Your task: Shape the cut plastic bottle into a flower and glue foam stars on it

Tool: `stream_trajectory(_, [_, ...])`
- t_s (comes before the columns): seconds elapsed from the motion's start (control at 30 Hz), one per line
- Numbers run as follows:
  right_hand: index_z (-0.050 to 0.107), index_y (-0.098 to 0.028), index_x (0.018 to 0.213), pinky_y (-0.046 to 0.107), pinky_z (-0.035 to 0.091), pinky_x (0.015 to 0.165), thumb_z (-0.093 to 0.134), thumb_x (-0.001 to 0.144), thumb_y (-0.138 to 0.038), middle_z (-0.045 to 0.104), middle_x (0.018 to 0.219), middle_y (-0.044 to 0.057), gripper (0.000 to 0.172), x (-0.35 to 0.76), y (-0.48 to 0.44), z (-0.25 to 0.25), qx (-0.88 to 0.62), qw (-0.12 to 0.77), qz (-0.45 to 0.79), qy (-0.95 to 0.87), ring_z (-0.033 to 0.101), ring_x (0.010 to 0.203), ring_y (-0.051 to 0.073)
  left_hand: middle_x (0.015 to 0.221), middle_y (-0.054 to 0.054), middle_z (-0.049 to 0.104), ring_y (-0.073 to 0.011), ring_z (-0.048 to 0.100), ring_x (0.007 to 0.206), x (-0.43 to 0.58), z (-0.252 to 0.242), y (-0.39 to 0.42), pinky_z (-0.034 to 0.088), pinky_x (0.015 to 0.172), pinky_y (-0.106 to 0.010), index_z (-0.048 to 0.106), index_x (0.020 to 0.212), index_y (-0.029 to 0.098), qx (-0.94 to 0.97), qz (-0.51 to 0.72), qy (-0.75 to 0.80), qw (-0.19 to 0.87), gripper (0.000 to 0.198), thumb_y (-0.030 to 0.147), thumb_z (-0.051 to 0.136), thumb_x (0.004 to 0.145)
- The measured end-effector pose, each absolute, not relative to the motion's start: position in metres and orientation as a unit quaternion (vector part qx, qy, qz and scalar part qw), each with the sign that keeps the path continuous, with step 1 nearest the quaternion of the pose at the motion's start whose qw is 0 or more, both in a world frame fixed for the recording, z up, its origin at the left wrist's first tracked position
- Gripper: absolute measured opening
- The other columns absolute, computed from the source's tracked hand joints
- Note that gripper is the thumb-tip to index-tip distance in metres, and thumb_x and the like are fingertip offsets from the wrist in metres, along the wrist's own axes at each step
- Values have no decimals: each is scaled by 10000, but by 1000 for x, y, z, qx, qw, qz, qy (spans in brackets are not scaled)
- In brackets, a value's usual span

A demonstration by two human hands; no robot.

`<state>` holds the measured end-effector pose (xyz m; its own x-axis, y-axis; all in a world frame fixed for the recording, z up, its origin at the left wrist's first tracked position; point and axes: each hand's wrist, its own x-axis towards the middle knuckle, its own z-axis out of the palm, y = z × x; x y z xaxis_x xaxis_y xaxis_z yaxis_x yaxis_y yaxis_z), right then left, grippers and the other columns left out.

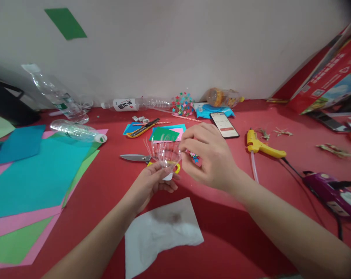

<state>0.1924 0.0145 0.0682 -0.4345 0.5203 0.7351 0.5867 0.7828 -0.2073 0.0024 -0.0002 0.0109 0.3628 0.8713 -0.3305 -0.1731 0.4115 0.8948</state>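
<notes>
My left hand (154, 182) grips a cut plastic bottle top (166, 153) by its neck, with the white cap pointing down. Its clear wall is slit into narrow strips that flare upward and outward. At the right side of these strips, my right hand (208, 155) has thumb and fingers closed together on the plastic's edge. Behind the bottle top lie scissors (136, 157) with yellow handles, partly covered by it and my left hand. Small colourful confetti (194, 156) shows beneath my right hand. A crumpled white tissue (163, 232) lies nearer to me.
Coloured paper sheets (38, 174) spread over the left, with a clear bottle (76, 131) on top. A yellow utility knife (143, 128), star confetti (183, 104) and a phone (224, 126) lie farther back. On the right are a glue gun (261, 145) and a purple power strip (329, 193).
</notes>
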Motion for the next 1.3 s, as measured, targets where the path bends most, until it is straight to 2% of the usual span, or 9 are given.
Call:
stream_trajectory(0.1, [625,-175,813,384,418,827,533,857,-136,654,907,49,109,192,15,69,-317,423,-25,-848,546,874,194,630,-10,694,-128,669,567,2,11,0,527,535,-190,630,881,167,398,363,425,727,289,413,738,778])
stream_trajectory(0.33, [643,-181,839,347,444,884,584,901,-161,653,970,50,88,190,18,66,-360,435,54,-823,553,944,177,847,-77,756,-127,680,599,0,11,0,537,561,-207,668,977,146,384,369,404,743,279,378,694,824])
stream_trajectory(0.47, [611,-189,833,300,461,824,580,884,-126,640,936,24,87,188,15,68,-390,434,134,-801,577,916,153,822,-80,755,-128,678,596,1,12,1,527,550,-196,686,973,141,373,378,397,749,281,373,701,815])
stream_trajectory(0.63, [512,-199,915,272,470,679,436,958,-189,668,900,18,88,183,5,70,-399,378,236,-802,626,783,134,755,-58,736,-123,665,600,0,11,1,527,559,-191,690,912,145,365,394,386,750,240,376,661,852])
stream_trajectory(0.73, [495,-212,961,255,483,687,497,933,-205,664,908,10,28,178,3,67,-390,390,282,-785,640,816,131,658,-38,703,-132,656,583,-1,11,1,531,554,-202,683,882,149,360,403,387,747,216,362,653,860])
stream_trajectory(0.8, [512,-216,995,252,497,723,570,884,-166,656,940,7,135,176,3,63,-389,402,304,-771,635,856,128,640,-40,695,-136,655,580,-1,12,1,530,547,-205,684,863,143,363,404,382,748,220,361,658,856])
stream_trajectory(1.0, [597,-172,851,296,468,805,510,872,-47,656,948,47,153,172,6,51,-357,391,172,-831,577,924,161,690,-30,686,-126,654,584,-1,13,1,538,552,-208,681,847,136,358,405,367,758,204,336,646,867])
stream_trajectory(1.1, [603,-165,880,318,458,822,480,889,-53,679,967,64,167,170,4,46,-338,393,116,-847,574,929,178,708,-28,681,-120,652,590,-1,11,2,545,566,-210,675,828,137,355,411,358,759,217,335,612,893])
stream_trajectory(1.3, [594,-178,924,308,458,789,477,886,-59,670,924,50,172,167,4,39,-349,407,93,-839,571,893,177,709,-45,690,-139,665,608,0,11,1,545,561,-215,676,835,135,359,413,348,761,202,333,644,865])
